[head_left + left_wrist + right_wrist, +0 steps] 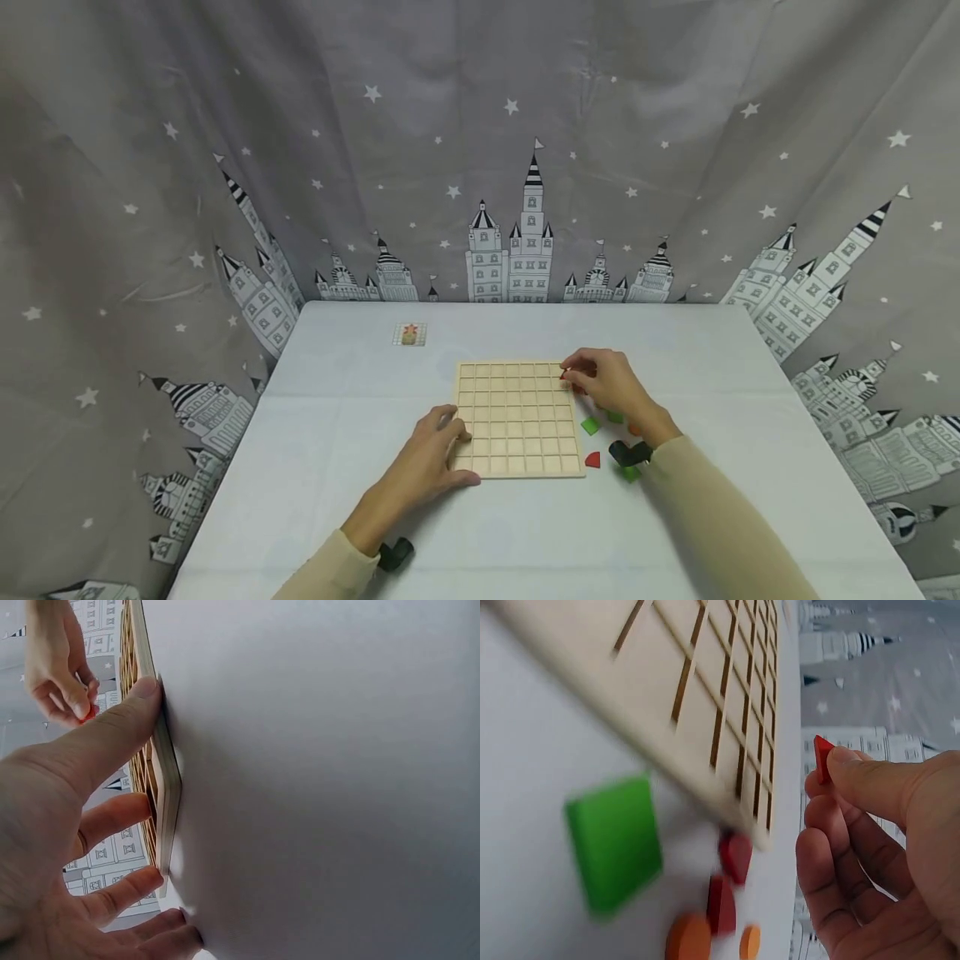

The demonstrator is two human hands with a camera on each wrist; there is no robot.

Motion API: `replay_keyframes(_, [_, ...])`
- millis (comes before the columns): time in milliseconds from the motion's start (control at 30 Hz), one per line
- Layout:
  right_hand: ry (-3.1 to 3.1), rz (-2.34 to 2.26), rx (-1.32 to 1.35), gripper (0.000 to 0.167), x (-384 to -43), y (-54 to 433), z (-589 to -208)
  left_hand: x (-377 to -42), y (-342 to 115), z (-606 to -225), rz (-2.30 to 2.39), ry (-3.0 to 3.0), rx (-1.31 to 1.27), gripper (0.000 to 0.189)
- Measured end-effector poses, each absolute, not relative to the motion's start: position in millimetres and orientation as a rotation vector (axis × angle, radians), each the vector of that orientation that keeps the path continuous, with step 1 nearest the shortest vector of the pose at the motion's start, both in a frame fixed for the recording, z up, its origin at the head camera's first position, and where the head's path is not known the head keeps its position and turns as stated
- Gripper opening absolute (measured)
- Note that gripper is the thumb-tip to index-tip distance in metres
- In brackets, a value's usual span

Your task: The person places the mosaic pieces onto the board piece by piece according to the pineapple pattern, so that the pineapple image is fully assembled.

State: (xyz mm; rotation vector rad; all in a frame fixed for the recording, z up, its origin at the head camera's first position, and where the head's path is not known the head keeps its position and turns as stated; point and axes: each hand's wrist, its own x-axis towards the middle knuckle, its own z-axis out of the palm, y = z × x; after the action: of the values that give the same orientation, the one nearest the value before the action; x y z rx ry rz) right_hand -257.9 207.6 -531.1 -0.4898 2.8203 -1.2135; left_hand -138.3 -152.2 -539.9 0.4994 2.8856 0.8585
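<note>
A light wooden grid board (517,421) lies flat on the white table. My left hand (427,454) holds its near left corner, thumb along the near edge and fingers spread at the left side; in the left wrist view the thumb (120,724) presses the board's edge. Over the board's far right corner, my right hand (609,383) pinches a small red piece with a pointed corner (822,759) between thumb and index finger. In the right wrist view this piece is above the table, its lower part covered by the fingertips.
Right of the board lie a green square piece (591,426), a red quarter-round piece (592,459) and more green, red and orange pieces (688,937), partly under the right arm. A small picture card (409,334) lies at the back left. A grey castle-print curtain (420,150) hangs behind the table.
</note>
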Motion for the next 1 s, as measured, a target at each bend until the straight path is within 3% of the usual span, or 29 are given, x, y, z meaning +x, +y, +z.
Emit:
replay_keyframes(267, [2.75,-1.21,-0.557,0.007,-268.5,164.4,-532.4,-138.5,-153.2,-537.9,0.855,2.88,0.509,0.056])
replay_keyframes(733, [2.736,-1.173,-0.607,0.007,-284.7,120.0,-547.6,-137.9,-151.7,-536.5,0.824,2.884,0.513,0.061])
replay_keyframes(833, [2.74,-1.158,-0.617,0.005,-285.4,118.6,-549.5,-139.5,-150.9,-538.0,0.783,2.892,0.508,0.072])
replay_keyframes(1000, [2.755,-1.087,-0.64,0.007,-278.3,119.6,-547.1,-140.8,-149.5,-539.2,0.706,2.908,0.492,0.106])
